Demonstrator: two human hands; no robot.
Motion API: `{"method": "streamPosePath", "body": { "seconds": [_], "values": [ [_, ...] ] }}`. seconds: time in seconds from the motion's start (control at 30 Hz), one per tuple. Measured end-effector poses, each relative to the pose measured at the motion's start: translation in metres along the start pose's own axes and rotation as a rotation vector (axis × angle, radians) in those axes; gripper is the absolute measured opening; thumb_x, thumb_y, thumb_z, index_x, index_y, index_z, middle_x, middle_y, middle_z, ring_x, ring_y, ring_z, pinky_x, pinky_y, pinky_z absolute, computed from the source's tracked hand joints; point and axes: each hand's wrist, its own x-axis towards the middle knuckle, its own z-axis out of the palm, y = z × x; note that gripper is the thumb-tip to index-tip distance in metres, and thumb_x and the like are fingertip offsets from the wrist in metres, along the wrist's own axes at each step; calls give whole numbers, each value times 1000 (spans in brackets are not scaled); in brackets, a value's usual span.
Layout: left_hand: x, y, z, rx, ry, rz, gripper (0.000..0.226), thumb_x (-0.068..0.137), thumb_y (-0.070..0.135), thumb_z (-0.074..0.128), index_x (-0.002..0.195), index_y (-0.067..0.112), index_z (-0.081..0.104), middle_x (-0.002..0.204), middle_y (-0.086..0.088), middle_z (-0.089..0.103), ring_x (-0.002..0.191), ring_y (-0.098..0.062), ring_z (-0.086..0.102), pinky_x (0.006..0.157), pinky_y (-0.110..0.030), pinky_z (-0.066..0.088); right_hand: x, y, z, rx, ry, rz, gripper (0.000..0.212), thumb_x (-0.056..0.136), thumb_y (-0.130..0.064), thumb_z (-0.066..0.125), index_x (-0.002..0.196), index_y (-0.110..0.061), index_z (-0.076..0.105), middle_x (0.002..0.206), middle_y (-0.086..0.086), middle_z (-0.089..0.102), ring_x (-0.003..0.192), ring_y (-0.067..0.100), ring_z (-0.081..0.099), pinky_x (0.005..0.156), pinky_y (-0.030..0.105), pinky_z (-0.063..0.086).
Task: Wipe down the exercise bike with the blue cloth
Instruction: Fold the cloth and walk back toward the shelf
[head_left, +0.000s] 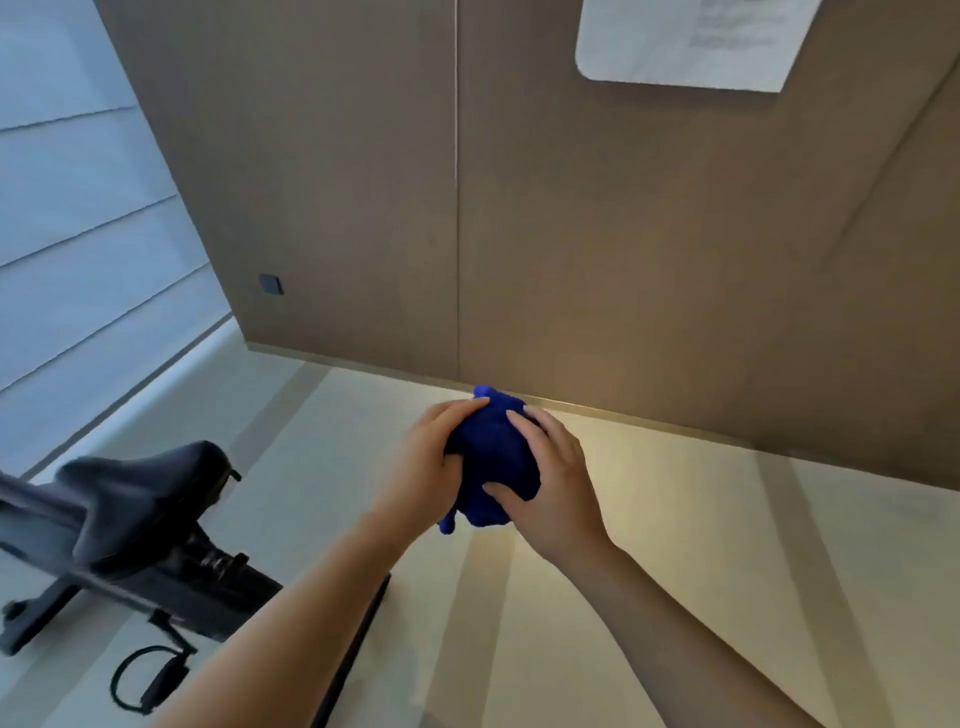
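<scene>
A bunched-up blue cloth (493, 457) is held in the air in front of me, between both hands. My left hand (423, 462) grips its left side, and my right hand (553, 486) wraps over its right side with the thumb underneath. The black exercise bike (130, 525) stands at the lower left, its saddle (140, 483) pointing right, blurred. A pedal with a strap loop (150, 680) hangs below the bike's frame. Both hands are well to the right of the bike, apart from it.
A brown panelled wall (571, 234) rises ahead, with a white paper notice (691, 41) at the top right and a small dark socket (271, 284) low on the left. Pale window blinds (78, 234) fill the left. The floor (675, 571) is light-coloured.
</scene>
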Motion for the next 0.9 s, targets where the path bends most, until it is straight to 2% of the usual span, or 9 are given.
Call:
{"method": "streamPosePath", "body": {
  "seconds": [0.07, 0.17, 0.27, 0.33, 0.57, 0.73, 0.8, 0.9],
  "values": [
    [0, 37, 31, -45, -63, 44, 70, 70, -15, 38, 119, 31, 57, 117, 11, 52, 110, -11, 49, 88, -13, 38, -20, 23, -39, 7, 92, 49, 67, 77, -20, 70, 136, -29, 39, 142, -13, 35, 127, 3, 29, 102, 17, 27],
    [-6, 94, 78, -94, -144, 100, 70, 69, -11, 40, 107, 45, 58, 109, 14, 60, 105, -11, 55, 88, -25, 47, -55, 55, -96, 52, 195, 123, 60, 78, -15, 68, 131, -31, 43, 135, -18, 44, 121, 1, 38, 100, 23, 37],
    [-17, 147, 124, -98, -238, 176, 60, 75, -5, 47, 105, 45, 61, 101, 25, 58, 96, -2, 55, 81, -16, 44, -92, 82, -157, 94, 293, 188, 52, 77, -10, 67, 120, -33, 50, 121, -23, 53, 110, 0, 48, 92, 27, 45],
    [-24, 177, 154, -113, -301, 260, 53, 77, -2, 52, 106, 40, 62, 105, 24, 57, 98, 1, 53, 81, -9, 41, -114, 99, -196, 111, 344, 240, 47, 75, -10, 69, 110, -37, 53, 109, -26, 56, 102, -2, 52, 84, 27, 49],
    [-36, 261, 270, -211, -598, 485, 53, 77, -3, 57, 102, 43, 56, 119, 21, 54, 106, 9, 48, 83, -2, 37, -195, 155, -295, 82, 638, 410, 39, 73, -11, 74, 86, -41, 54, 93, -19, 58, 88, 3, 55, 71, 24, 48],
    [-43, 312, 367, -252, -838, 566, 57, 73, 11, 73, 110, 46, 47, 120, 22, 49, 108, 10, 46, 82, 0, 36, -251, 209, -355, 29, 772, 559, 20, 80, -12, 69, 91, -27, 63, 94, -18, 60, 88, 3, 56, 72, 19, 45],
    [-44, 332, 411, -267, -906, 568, 61, 73, 14, 75, 112, 49, 44, 120, 23, 47, 107, 13, 45, 80, 1, 36, -269, 234, -382, -3, 811, 606, 20, 81, -8, 65, 92, -25, 64, 94, -18, 61, 89, 3, 57, 75, 19, 45],
    [-44, 361, 477, -323, -1004, 550, 57, 75, 15, 74, 118, 41, 47, 122, 20, 48, 107, 12, 46, 81, -2, 40, -289, 269, -421, -52, 851, 658, 24, 82, -4, 61, 91, -26, 66, 95, -19, 62, 90, 2, 57, 77, 15, 44]
  ]
}}
